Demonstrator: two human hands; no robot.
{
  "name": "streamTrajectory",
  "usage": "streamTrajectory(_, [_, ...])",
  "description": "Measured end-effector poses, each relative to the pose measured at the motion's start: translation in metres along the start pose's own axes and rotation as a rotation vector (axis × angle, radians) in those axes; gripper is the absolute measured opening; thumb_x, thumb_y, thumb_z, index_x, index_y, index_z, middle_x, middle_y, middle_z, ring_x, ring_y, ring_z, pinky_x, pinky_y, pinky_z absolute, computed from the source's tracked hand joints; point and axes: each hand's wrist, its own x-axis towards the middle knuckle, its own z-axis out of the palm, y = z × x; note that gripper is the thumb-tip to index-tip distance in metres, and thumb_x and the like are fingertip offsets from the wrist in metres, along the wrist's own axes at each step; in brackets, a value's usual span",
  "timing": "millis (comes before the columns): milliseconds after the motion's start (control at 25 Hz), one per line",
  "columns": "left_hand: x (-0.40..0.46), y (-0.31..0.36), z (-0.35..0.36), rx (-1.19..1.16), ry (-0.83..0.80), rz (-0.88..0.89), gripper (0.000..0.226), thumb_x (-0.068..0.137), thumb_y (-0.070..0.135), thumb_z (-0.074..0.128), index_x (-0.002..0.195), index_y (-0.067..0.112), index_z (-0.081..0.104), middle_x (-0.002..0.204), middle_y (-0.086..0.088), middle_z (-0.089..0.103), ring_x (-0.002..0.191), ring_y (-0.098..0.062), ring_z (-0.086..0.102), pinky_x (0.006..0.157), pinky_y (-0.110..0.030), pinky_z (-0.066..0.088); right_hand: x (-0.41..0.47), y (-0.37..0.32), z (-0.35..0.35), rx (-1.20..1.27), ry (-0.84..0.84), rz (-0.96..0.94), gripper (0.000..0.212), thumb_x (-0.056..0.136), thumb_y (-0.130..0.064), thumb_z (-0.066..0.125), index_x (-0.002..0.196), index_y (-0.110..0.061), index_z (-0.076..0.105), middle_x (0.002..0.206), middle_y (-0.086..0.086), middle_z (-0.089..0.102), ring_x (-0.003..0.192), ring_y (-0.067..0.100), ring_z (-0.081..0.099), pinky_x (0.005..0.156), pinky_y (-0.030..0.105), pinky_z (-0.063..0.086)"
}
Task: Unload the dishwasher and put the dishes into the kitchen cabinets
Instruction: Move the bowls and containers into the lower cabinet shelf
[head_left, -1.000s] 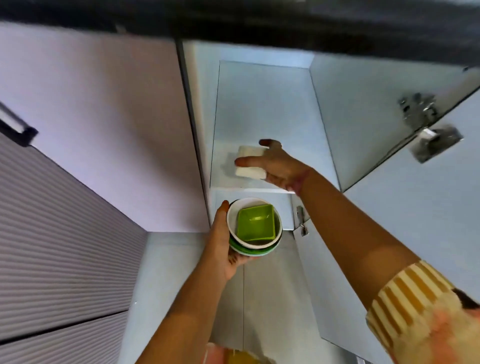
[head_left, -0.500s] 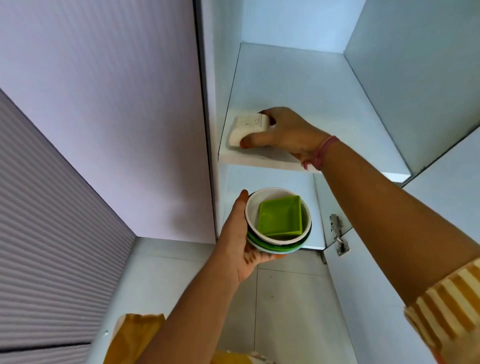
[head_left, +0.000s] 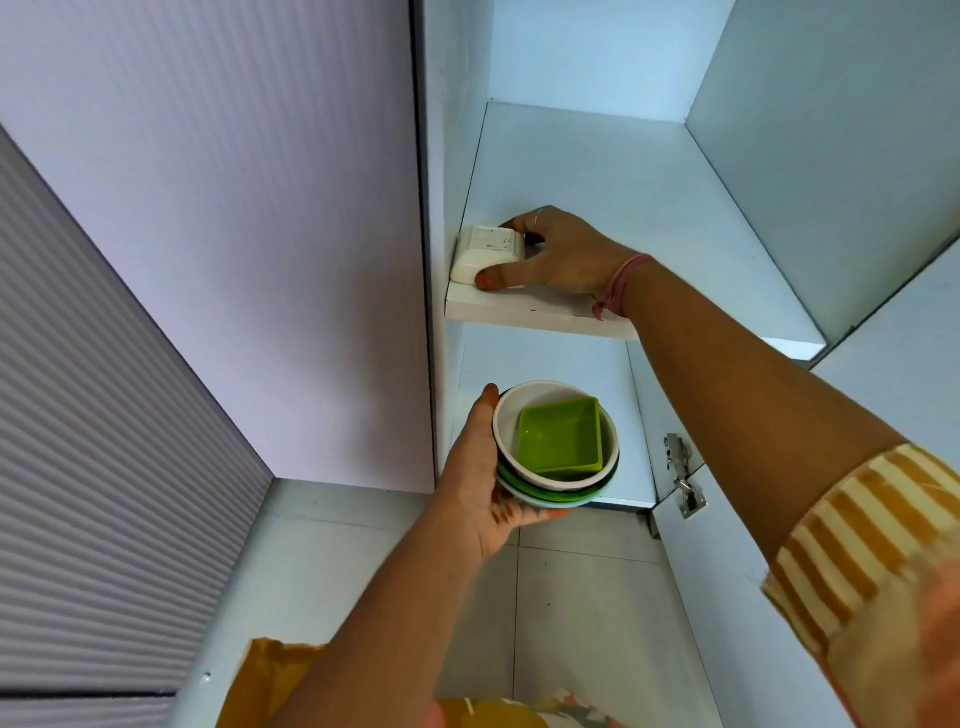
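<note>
Right hand (head_left: 563, 254) is up in the open wall cabinet, arm stretched from lower right w/ a striped sleeve (head_left: 852, 540) at the elbow and a pink band (head_left: 621, 283) on the wrist. Thumb and fingers are clamped on a small white square dish (head_left: 485, 252): thumb across its near edge, fingers over the far side. Dish sits on the upper shelf (head_left: 535, 312), at the front left corner, close against the cabinet's left wall.

Left hand (head_left: 480, 478) is lower and nearer, arm coming up from bottom centre, palm cupped under a stack of bowls (head_left: 553, 457) w/ the thumb up along the left rim, so it's closed on the stack. Top of the stack is a white round bowl (head_left: 511, 415) w/ a green square dish (head_left: 561, 436) nested inside it, slightly tilted; under that a green rim and a pale one, exact count can't tell. Stack is held in air in front of the lower shelf (head_left: 618, 501), not resting on it.

Cabinet interior is white/pale blue. A metal hinge (head_left: 683, 483) shows at right where the open door meets the carcass. Left of the cabinet is a closed pale lilac door (head_left: 234, 208), far left a ribbed grey panel (head_left: 93, 415). Below, light wall tiles (head_left: 582, 613). Yellow patterned clothing (head_left: 275, 686) at bottom edge.
</note>
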Motion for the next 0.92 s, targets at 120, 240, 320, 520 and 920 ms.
streamTrajectory(120, [-0.003,0.002,-0.002,0.010,-0.005,0.015,0.054,0.084,0.059,0.057,0.112,0.014,0.064,0.111,-0.024,0.067,0.102,-0.044,0.063,0.091,-0.065,0.045,0.000,0.001,0.001,-0.017,-0.008,0.027,0.058,0.074,-0.040,0.078,0.123,-0.018,0.056,0.121,-0.006,0.058,0.112,0.009,0.055,0.094,0.019,0.044])
streamTrajectory(240, [-0.006,0.003,-0.005,0.037,0.027,0.055,0.053,0.085,0.060,0.054,0.111,0.014,0.064,0.107,-0.022,0.068,0.100,-0.042,0.064,0.089,-0.062,0.047,-0.033,0.007,0.010,0.014,0.227,-0.063,0.061,0.078,-0.044,0.074,0.131,-0.027,0.050,0.136,-0.002,0.041,0.127,0.014,0.040,0.108,0.033,0.037])
streamTrajectory(320, [-0.007,0.006,-0.007,0.061,0.040,0.068,0.055,0.086,0.061,0.052,0.111,0.014,0.064,0.105,-0.021,0.069,0.098,-0.040,0.066,0.087,-0.059,0.050,-0.072,0.012,0.015,-0.176,0.234,-0.269,0.043,0.075,-0.049,0.073,0.113,-0.033,0.062,0.124,-0.003,0.045,0.120,0.017,0.042,0.102,0.037,0.039])
streamTrajectory(520, [-0.010,0.012,-0.012,0.073,0.010,0.054,0.062,0.084,0.066,0.048,0.115,0.013,0.063,0.110,-0.022,0.068,0.101,-0.040,0.064,0.089,-0.059,0.049,-0.133,0.016,0.018,-0.641,-0.391,-0.199,0.047,0.063,-0.057,0.074,0.104,-0.034,0.071,0.119,-0.015,0.053,0.102,0.010,0.039,0.086,0.026,0.038])
streamTrajectory(920, [-0.023,0.009,-0.006,0.078,0.083,0.109,0.049,0.086,0.060,0.051,0.112,0.019,0.059,0.109,-0.019,0.064,0.097,-0.037,0.062,0.072,-0.052,0.054,-0.106,-0.012,-0.042,0.537,0.053,-0.034,0.008,0.098,-0.014,0.048,0.097,-0.011,0.055,0.060,-0.005,0.064,0.053,0.005,0.060,0.064,0.021,0.056])
